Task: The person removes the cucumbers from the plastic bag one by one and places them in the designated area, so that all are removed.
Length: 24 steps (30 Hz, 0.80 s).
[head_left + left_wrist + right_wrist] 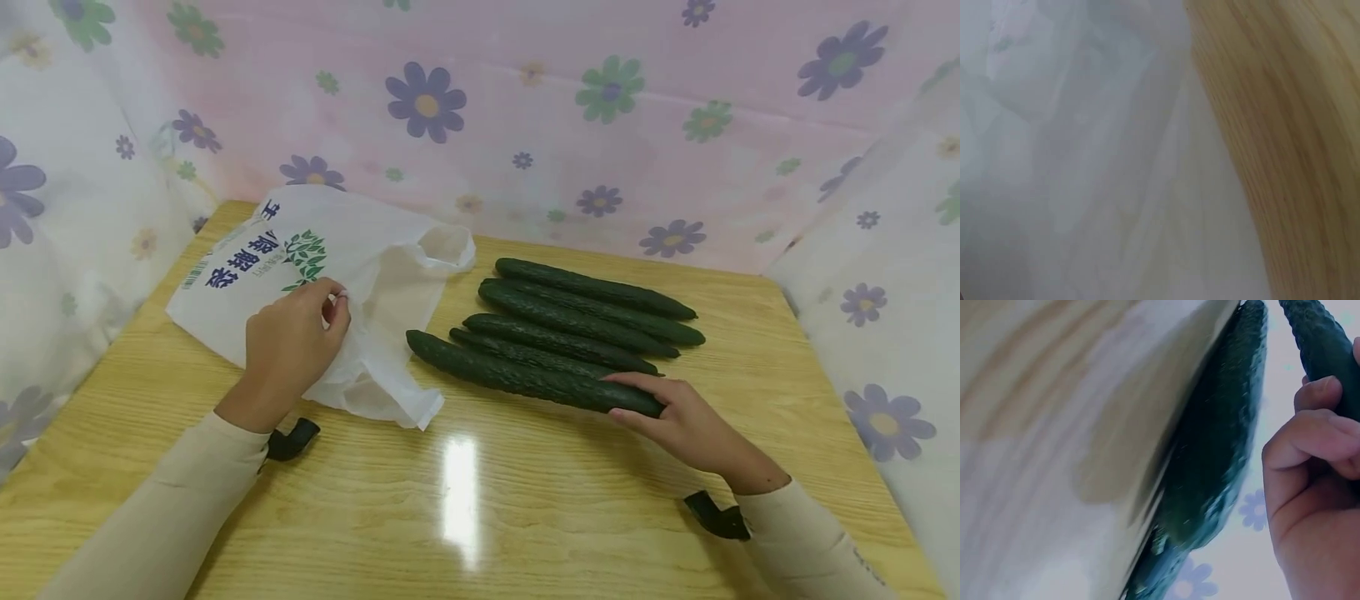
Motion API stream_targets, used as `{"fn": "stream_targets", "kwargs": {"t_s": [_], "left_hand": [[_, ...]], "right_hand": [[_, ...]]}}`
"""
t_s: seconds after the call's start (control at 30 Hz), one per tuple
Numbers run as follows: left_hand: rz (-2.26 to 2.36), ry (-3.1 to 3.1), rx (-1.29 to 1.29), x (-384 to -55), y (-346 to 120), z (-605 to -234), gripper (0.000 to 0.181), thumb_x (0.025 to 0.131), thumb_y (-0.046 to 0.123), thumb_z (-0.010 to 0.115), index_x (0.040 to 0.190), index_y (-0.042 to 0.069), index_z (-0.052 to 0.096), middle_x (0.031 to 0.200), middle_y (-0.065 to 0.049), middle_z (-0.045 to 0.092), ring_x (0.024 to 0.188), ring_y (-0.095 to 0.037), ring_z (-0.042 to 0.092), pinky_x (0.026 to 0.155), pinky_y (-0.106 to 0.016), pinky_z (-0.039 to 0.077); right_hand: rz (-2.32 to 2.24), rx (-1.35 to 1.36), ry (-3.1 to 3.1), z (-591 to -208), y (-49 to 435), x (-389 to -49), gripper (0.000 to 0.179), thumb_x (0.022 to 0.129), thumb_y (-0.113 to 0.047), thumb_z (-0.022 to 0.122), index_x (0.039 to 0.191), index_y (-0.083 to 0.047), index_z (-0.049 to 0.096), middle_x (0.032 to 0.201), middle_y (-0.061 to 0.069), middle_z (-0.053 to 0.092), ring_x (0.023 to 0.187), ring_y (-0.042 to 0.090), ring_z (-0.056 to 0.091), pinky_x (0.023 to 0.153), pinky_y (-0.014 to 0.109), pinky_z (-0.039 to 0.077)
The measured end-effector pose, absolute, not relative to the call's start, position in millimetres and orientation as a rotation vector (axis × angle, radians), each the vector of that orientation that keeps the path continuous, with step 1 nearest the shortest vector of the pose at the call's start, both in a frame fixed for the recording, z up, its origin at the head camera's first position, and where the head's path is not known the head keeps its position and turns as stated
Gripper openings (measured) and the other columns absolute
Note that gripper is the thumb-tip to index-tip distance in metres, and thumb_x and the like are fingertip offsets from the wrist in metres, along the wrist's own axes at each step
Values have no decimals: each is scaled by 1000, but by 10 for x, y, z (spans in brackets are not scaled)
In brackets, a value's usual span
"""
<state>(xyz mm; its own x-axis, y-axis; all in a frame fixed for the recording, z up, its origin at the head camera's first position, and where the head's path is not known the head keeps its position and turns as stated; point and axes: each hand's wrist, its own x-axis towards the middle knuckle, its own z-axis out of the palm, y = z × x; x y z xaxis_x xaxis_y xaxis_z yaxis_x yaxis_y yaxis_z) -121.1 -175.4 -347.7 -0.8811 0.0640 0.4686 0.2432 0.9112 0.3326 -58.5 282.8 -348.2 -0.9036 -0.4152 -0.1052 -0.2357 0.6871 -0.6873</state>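
A white plastic bag (352, 217) with blue characters and a green leaf print lies flattened at the left, its mouth and handles toward the cucumbers. My left hand (294, 342) pinches the upper layer of the bag near its mouth; the left wrist view shows only the creased bag (1085, 156) beside bare wood. With fingers and thumb round its right end, my right hand (686, 421) holds a long dark green cucumber (517, 375). That cucumber's left tip points at the bag's mouth. In the right wrist view, the held cucumber (1322, 340) stands apart from another cucumber (1210, 444) on the table.
Several more cucumbers (592, 287) lie side by side behind the held one. Everything rests on a wooden table (555, 517), with glare near its front middle. Flowered cloth (510, 108) hangs behind and on both sides. A black strap (716, 517) shows at the right wrist.
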Motion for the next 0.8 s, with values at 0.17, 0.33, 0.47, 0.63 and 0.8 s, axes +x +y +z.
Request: {"fn": "stream_targets", "kwargs": {"t_s": [0.17,0.33,0.47,0.63,0.8], "left_hand": [[-536,-2618,-235,-1211,-1754,-3488,19,96,19,59,101,4,70,72,-9,65,47,-20,48,40,-28,31],[-526,-2628,-232,-1210,-1751,-3487,19,96,19,59,100,4,70,71,-9,65,46,-20,47,40,-28,31],[-518,-2631,-233,-1208,-1749,-3487,19,96,19,59,100,4,70,71,-9,65,46,-20,48,40,-28,31],[-516,-2638,-226,-1205,-1746,-3493,19,96,19,59,99,4,69,71,-9,65,47,-20,48,40,-28,31],[-516,-2637,-230,-1204,-1738,-3500,18,96,19,59,99,4,69,71,-9,65,48,-21,49,40,-29,32]], "right_hand": [[-1058,-487,2625,-3540,2948,-556,44,100,-23,61,142,-14,53,142,24,53,36,-5,20,37,26,35],[-1057,-491,2624,-3584,3044,-521,42,99,-20,62,140,-15,54,142,24,51,41,-7,26,42,25,40],[-993,-524,2657,-3611,3092,-507,38,99,-20,62,136,-21,53,141,16,52,90,-5,56,70,25,51],[-961,-517,2643,-3636,3122,-528,33,100,-23,61,131,-24,48,142,12,49,131,33,51,88,32,53],[-973,-479,2621,-3638,3135,-556,33,99,-24,63,125,-18,44,136,19,55,93,11,64,68,29,52]]}}
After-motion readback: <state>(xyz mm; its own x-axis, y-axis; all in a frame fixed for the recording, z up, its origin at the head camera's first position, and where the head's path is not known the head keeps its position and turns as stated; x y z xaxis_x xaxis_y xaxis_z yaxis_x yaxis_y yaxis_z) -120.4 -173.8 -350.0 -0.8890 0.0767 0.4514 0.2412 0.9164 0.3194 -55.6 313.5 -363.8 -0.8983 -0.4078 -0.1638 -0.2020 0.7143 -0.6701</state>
